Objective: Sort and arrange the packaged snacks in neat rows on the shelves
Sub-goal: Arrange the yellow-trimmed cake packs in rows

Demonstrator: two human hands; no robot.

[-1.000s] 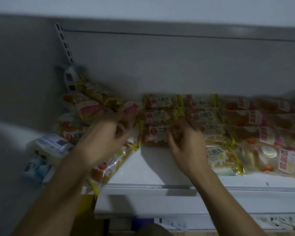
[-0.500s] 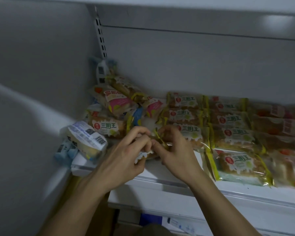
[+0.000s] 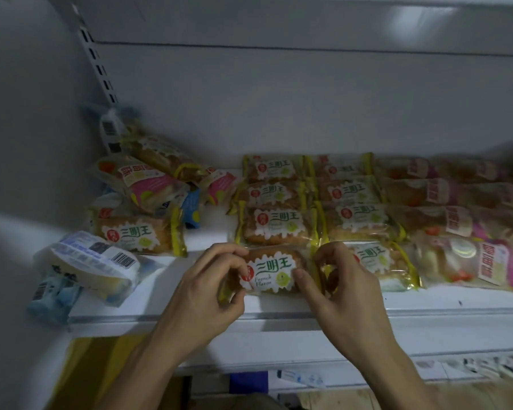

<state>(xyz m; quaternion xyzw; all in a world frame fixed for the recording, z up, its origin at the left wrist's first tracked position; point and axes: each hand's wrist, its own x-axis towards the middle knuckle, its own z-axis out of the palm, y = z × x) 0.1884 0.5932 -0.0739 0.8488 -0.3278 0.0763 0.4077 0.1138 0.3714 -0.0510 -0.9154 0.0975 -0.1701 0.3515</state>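
Note:
A yellow-edged bread packet (image 3: 268,273) lies flat near the front of the white shelf (image 3: 279,313). My left hand (image 3: 208,294) pinches its left end and my right hand (image 3: 344,288) pinches its right end. Behind it runs a column of matching yellow packets (image 3: 274,226), with a second yellow column (image 3: 356,220) to the right. Pink-labelled packets (image 3: 468,232) fill the rows further right. At the left lies a loose heap of mixed packets (image 3: 148,187), among them one more yellow packet (image 3: 137,235).
A white packet with a barcode (image 3: 95,261) and a blue packet (image 3: 54,294) hang over the shelf's left front corner. The grey back wall (image 3: 279,99) and a slotted upright (image 3: 95,57) close the shelf. A lower shelf with goods (image 3: 486,368) shows below.
Both hands have drawn a yellow packet from the heap to the shelf front and laid it flat, label up, in line with the left yellow column. The view has shifted slightly.

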